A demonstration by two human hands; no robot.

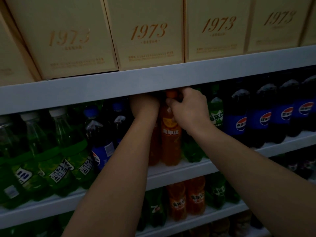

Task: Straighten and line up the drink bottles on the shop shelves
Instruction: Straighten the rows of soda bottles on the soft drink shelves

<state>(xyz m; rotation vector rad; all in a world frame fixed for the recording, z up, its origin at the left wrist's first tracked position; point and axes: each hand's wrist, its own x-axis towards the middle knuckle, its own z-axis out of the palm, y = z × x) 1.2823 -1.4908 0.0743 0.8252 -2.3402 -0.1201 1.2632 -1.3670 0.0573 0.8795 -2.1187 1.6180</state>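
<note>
While my right hand [188, 110] curls round the neck of the orange bottle [171, 139], thumb and fingers pinched just under its cap, my left hand [145, 105] is up beside it, reaching behind a second orange bottle [153, 144]. That left hand's fingers vanish under the shelf edge [119, 86], so I cannot tell if they grip anything.

The orange bottle stands upright at the front of the middle shelf [179, 168], its label facing me, touching its orange twin on the left.

Just right of the orange bottle, half behind my right wrist, there's a green bottle [216, 113]. Further right of it runs a row of cola bottles [266, 117] with blue labels. Left of the orange bottle, past my left forearm, two more colas [100, 134], then a cluster of green Sprite bottles [56, 151] leaning at angles.

Above the orange bottle, cream boxes [148, 33] marked 1973 sit in a line. Below it, on the lower shelf, more orange bottles [186, 197] stand between green ones.
</note>
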